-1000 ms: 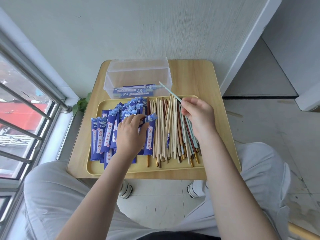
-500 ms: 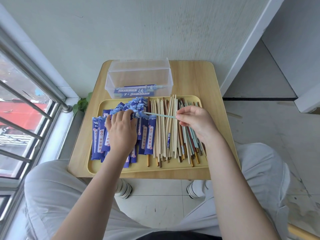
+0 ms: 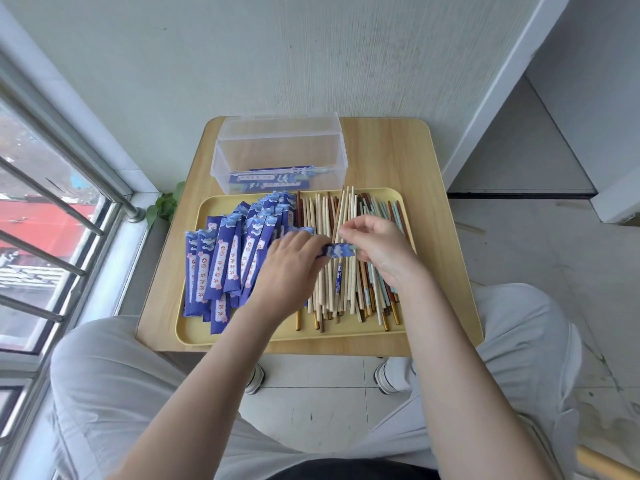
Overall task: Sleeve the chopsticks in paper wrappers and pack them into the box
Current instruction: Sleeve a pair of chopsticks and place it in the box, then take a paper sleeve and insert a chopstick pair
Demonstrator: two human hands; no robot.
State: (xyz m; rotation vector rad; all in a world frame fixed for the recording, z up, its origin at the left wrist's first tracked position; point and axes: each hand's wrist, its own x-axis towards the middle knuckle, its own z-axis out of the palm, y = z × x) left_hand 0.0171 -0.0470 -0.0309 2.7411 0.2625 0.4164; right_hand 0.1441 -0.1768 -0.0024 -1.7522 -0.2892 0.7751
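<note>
A yellow tray point(image 3: 277, 332) holds a pile of blue paper wrappers point(image 3: 225, 258) on its left and several loose chopsticks point(image 3: 346, 289) on its right. My left hand point(image 3: 289, 268) grips one blue wrapper point(image 3: 337, 251) held sideways above the chopsticks. My right hand point(image 3: 377, 247) pinches the wrapper's open end; the pale green chopstick it held earlier is hidden, apparently inside the wrapper. Behind the tray stands a clear plastic box point(image 3: 280, 154) with a few sleeved chopsticks point(image 3: 273, 178) lying in it.
The tray and box sit on a small wooden table point(image 3: 436, 220) against a white wall. A window with metal bars point(image 3: 52, 209) is at the left. My knees flank the table's front edge.
My right hand swung the pale green chopstick down and leftward to the wrapper in my left hand. Both hands have come together over the middle of the tray, and the chopstick has gone out of sight.
</note>
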